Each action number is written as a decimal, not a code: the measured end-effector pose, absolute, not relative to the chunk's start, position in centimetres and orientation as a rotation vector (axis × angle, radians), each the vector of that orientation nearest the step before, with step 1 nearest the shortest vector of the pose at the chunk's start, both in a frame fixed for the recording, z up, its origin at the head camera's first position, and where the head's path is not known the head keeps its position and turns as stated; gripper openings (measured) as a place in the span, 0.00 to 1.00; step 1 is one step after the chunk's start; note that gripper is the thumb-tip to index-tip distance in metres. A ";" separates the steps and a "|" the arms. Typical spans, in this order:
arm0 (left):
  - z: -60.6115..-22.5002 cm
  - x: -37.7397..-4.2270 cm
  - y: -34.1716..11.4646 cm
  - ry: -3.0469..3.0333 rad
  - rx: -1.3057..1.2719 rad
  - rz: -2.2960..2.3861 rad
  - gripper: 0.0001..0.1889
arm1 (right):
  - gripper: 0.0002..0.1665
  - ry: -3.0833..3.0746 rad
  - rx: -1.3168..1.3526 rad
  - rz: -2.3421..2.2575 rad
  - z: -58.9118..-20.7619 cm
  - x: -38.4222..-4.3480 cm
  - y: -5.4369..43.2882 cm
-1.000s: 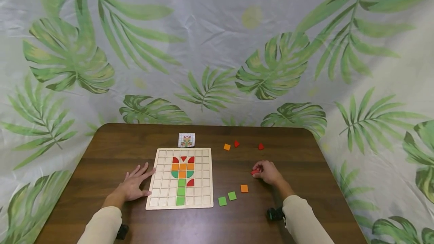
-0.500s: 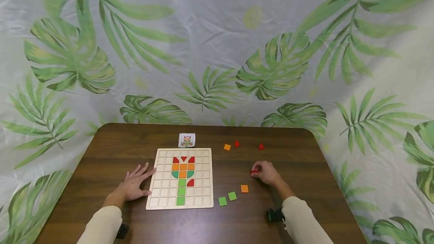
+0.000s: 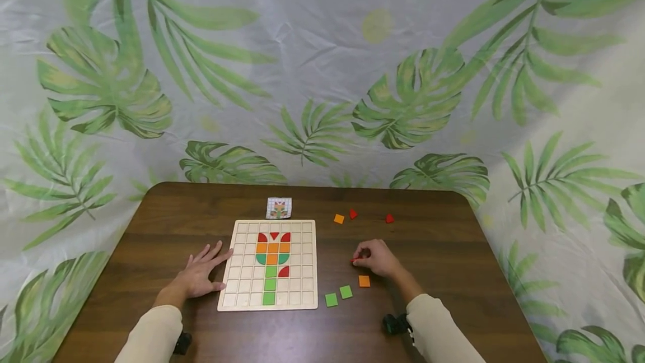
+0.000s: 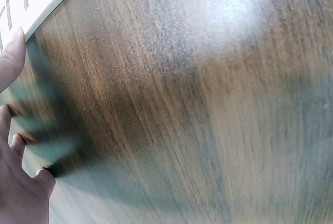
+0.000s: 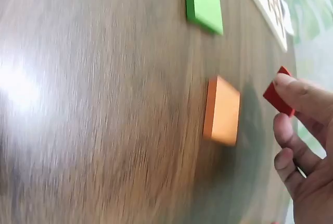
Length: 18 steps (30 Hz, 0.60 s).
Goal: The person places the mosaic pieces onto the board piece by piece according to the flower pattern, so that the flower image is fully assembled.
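Observation:
My right hand (image 3: 377, 257) pinches a small red tile (image 5: 279, 95) between thumb and fingers, over the table to the right of the board. Fingers spread, my left hand (image 3: 200, 273) rests at the left edge of the wooden grid board (image 3: 297, 301); its thumb (image 4: 14, 57) touches the rim in the left wrist view. On the board, red, orange, teal and green tiles form a flower with a green stem (image 3: 270, 284). A lone red quarter-round tile (image 3: 284, 271) sits to the right of the stem.
Two green tiles (image 3: 345, 292) and an orange tile (image 3: 364, 281) lie right of the board. Farther back are another orange tile (image 3: 339, 219) and two red pieces (image 3: 389, 218). A printed pattern card (image 3: 279, 208) lies behind the board. A leaf-print cloth (image 3: 322, 71) hangs beyond the table.
My right hand has lifted the red tile and moved left toward the board with it. The left hand stays at the board's edge.

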<state>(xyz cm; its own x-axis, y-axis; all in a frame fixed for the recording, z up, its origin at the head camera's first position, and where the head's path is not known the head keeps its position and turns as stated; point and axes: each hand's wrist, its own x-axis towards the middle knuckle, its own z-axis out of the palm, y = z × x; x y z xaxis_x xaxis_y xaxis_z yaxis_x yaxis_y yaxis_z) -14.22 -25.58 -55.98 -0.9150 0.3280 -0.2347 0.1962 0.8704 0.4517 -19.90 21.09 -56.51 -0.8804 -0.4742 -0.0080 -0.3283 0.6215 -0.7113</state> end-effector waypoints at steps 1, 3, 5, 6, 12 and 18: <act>-56.1 -14.2 -25.6 2.737 0.395 0.615 0.43 | 0.05 2.641 -0.681 -1.106 -56.4 -19.8 20.7; -56.2 -14.3 -25.6 2.746 0.408 0.613 0.44 | 0.04 2.615 -0.729 -1.121 -56.3 -19.6 19.8; -56.2 -14.3 -25.7 2.749 0.411 0.619 0.44 | 0.04 2.579 -0.784 -1.154 -56.1 -19.5 18.9; -56.2 -14.3 -25.7 2.754 0.417 0.616 0.44 | 0.04 2.563 -0.808 -1.172 -56.0 -19.5 18.4; -56.1 -14.4 -25.6 2.751 0.404 0.621 0.44 | 0.03 2.490 -0.981 -1.205 -55.6 -19.2 15.7; -56.2 -14.4 -25.8 2.753 0.420 0.624 0.44 | 0.03 2.486 -1.106 -1.118 -55.6 -18.9 13.1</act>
<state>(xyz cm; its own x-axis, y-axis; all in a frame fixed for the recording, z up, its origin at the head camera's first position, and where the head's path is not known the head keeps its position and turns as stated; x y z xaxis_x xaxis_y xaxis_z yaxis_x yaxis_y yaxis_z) -14.44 -25.76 -56.21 -0.9164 0.3405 -0.2105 0.2163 0.8637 0.4552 -18.93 13.11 -55.57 -0.7004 -0.7043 0.1154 -0.5537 0.4342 -0.7106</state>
